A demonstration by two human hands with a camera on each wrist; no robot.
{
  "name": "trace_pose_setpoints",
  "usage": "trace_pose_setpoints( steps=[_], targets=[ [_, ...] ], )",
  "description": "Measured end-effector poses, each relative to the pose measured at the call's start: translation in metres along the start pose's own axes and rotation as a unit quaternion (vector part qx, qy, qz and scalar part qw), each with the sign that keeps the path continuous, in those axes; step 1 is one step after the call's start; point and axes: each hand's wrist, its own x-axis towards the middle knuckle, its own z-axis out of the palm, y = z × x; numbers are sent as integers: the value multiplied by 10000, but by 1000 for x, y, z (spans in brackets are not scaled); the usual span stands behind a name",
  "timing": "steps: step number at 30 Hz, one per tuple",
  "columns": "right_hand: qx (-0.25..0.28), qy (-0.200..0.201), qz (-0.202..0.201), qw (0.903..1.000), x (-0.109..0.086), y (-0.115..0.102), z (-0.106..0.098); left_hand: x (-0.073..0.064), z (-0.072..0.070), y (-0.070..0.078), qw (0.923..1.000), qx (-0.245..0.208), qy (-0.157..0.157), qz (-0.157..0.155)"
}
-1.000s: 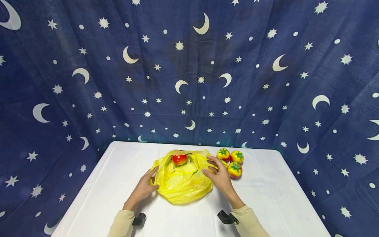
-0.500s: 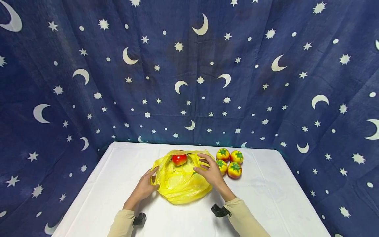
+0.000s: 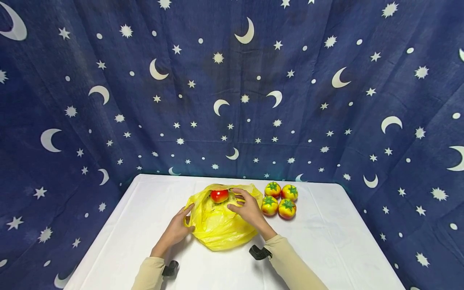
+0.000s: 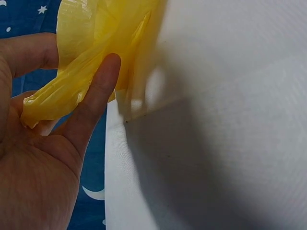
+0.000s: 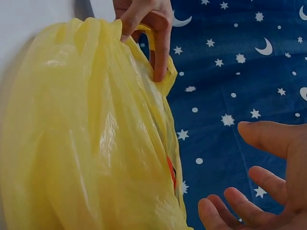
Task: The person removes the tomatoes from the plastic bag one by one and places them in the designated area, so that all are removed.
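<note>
Yellow plastic bag (image 3: 224, 233) lies on the white table (image 3: 322, 241), and the left hand (image 3: 176, 230) pinches its edge at one side. If this pinch becomes loose, the thin mouth could sink over the red fruit (image 3: 219, 196) inside. The right hand (image 3: 251, 208) has its fingers spread over the mouth; whether they touch the plastic, I cannot tell. The bag looks shiny and crumpled.

Both arms (image 3: 295, 266) are out front: left hand (image 3: 176, 228) pinches, thumb (image 4: 96, 93) opposite the fingers (image 4: 36, 50), while the right hand (image 3: 250, 208) just kinda hovers, fingers spread and loosely bent.
</note>
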Motion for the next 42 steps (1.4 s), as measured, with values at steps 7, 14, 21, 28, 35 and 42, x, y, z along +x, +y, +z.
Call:
trace_pose_setpoints(
  steps=[7, 14, 21, 28, 35, 42],
  targets=[
    [-279, -141, -9, 9995, 11, 2, 14, -2, 0, 1, 10000, -39, -17, -80],
    [-488, -235, 205, 9983, 18, 2, 22, -1, 0, 3, 9999, -107, -31, -74],
    [-895, -207, 396, 9950, 25, 5, 26, 0, 1, 4, 9998, -152, -61, -99],
    [-1190, -105, 571, 9912, 35, 9, 29, 0, 2, 4, 9997, -225, -58, -70],
    [-1159, -99, 669, 9910, 41, 11, 32, -1, 3, 3, 9999, -149, -73, 31],
    [-1267, -54, 674, 9896, 48, 16, 38, -2, 2, 5, 9999, -102, -40, 2]
  ],
)
